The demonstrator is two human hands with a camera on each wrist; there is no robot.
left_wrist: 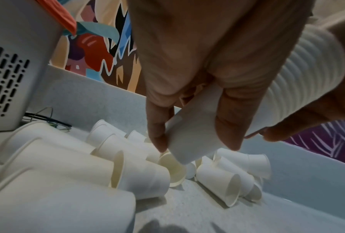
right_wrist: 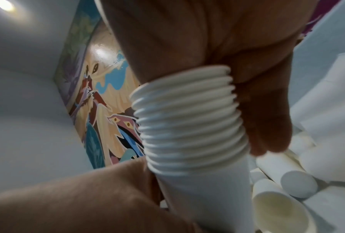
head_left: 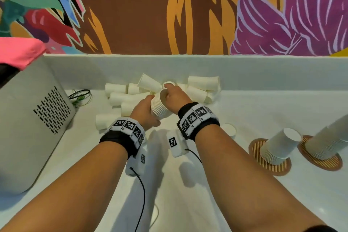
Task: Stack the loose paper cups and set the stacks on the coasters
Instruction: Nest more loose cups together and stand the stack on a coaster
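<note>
- Forearms with marker-covered wristbands (head_left: 195, 117) reach up from 6 o'clock in the head view, over the white tabletop (head_left: 244, 103).
- Grey perforated appliance (head_left: 33, 118) sits at 9 o'clock, with a pink cloth (head_left: 18, 51) on top and thin wires (head_left: 80, 95) just beside it.
- Loose paper cups (head_left: 203, 82) lie tumbled on their sides at 12 o'clock, against the tabletop's back wall.
- Two finished stacks stand mouth-down at 3 o'clock: one stack (head_left: 278, 145) on the nearer coaster (head_left: 271, 164), the taller stack (head_left: 327, 141) on the farther coaster (head_left: 320, 160).
- Held stack (head_left: 159, 106) of nested cups, tilted, is at the centre above the pile.
- Left hand (head_left: 145, 111) has fingers (left_wrist: 233, 123) and thumb curled round the held stack's lower body.
- Right hand (head_left: 174, 95) lies at the stack's rim end, its fingers (right_wrist: 267, 126) along the rims; whether it grips cannot be told.
- One single cup (head_left: 228, 129) stands upright at 4 o'clock of the hands.
</note>
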